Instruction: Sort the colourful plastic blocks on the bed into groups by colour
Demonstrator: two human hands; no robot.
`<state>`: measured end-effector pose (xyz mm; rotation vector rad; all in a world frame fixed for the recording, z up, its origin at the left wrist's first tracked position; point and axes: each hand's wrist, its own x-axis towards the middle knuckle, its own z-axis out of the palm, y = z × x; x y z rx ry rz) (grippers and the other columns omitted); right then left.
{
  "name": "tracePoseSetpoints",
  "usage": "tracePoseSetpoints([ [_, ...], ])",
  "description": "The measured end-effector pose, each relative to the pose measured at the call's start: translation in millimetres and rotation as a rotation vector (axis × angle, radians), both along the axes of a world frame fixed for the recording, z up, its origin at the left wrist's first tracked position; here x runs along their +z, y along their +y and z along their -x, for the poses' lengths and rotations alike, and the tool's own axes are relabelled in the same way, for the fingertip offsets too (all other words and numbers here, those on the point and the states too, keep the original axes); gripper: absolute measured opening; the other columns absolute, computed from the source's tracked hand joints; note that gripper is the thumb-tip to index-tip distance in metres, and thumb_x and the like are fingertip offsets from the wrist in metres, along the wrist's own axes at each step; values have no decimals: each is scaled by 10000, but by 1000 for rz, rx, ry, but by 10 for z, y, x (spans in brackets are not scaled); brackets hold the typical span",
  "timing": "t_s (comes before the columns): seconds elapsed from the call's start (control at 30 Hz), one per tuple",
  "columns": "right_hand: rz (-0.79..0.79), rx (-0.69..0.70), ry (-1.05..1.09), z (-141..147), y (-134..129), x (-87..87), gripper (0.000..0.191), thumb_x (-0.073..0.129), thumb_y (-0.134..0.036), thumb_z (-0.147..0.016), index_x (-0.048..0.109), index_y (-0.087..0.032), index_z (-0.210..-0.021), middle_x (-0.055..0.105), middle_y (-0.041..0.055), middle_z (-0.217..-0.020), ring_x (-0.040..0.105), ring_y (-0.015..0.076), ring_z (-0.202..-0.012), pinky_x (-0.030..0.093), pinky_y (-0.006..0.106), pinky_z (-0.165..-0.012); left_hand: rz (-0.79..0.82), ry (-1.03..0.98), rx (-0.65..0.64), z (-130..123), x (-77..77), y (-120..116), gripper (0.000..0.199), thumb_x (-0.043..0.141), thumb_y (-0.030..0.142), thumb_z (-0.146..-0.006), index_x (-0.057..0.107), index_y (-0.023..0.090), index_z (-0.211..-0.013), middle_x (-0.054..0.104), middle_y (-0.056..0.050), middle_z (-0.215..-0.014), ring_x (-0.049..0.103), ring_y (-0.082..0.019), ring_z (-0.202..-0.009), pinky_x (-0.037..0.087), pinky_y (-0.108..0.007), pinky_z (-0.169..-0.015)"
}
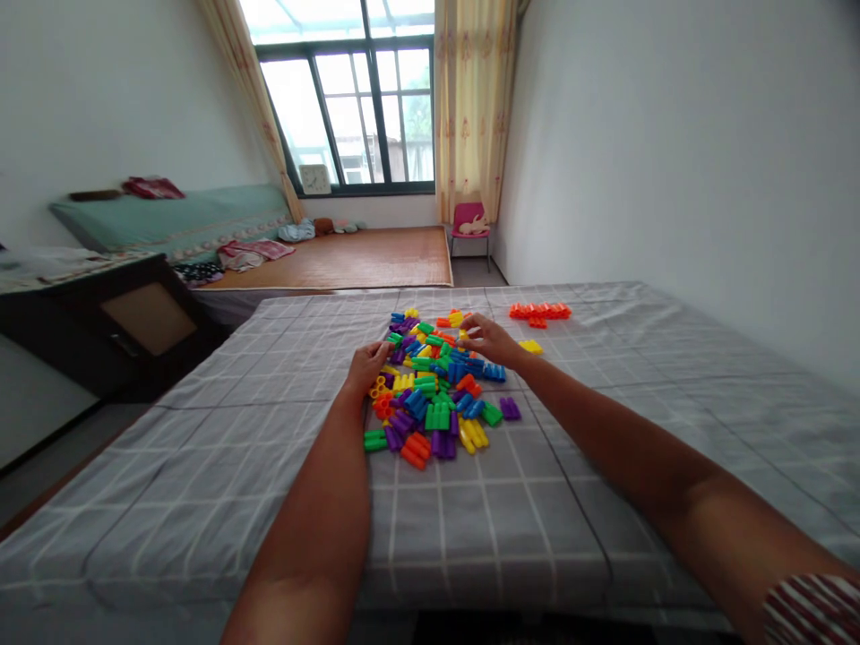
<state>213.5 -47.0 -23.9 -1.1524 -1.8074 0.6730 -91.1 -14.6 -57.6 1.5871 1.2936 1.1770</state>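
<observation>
A loose pile of plastic building blocks, each made of joined tubes, lies on the cloth: purple (443, 444), green (438, 416), yellow (474, 434), orange (416, 451) and blue (494, 373). At the pile's left edge is my left hand (368, 365), its fingers bent together; a green block (395, 339) shows by the fingertips, but whether they grip it is unclear. My right hand (489, 339) reaches over the far right side of the pile, thumb and fingers closed around a small yellow block (463, 335).
An assembled orange row of blocks (540, 312) lies farther back on the right, with a yellow piece (530, 347) nearer. Beneath everything is a grey checked cloth (537, 537). Beyond stand a mat-covered bed (376, 255), a pink chair (468, 215) and a dark cabinet (127, 331).
</observation>
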Motion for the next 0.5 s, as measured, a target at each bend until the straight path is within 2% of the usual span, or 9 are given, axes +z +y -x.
tracePoseSetpoints([
  [0.17,-22,-241,92,-1033,6,-72,451,690,-578,-719,642,-200,-960,685,65,-959,646,214,-873,536,408,-826,0,-7,-5,16,-20,28,524,650,605,-694,743,135,-906,742,-55,-855,663,-236,-879,500,-302,-763],
  [0.27,-26,-372,106,-1453,33,-180,535,703,-626,-675,651,-189,-979,692,85,-981,637,233,-914,530,422,-840,4,16,-2,30,-25,40,548,647,623,-688,748,135,-919,744,-60,-862,664,-233,-869,496,-295,-749],
  [0.37,-62,-382,-4,-1494,58,-260,530,744,-579,-649,652,-189,-997,696,85,-1014,637,236,-920,531,421,-834,9,30,9,44,-26,43,573,645,635,-685,747,131,-939,746,-65,-875,663,-228,-858,490,-288,-733],
  [0.5,-103,-267,-340,-1247,46,-289,350,776,-393,-669,693,-199,-948,709,75,-1007,633,254,-962,514,417,-856,24,36,18,53,-19,31,607,644,657,-671,744,125,-944,747,-70,-882,661,-221,-826,486,-280,-698],
])
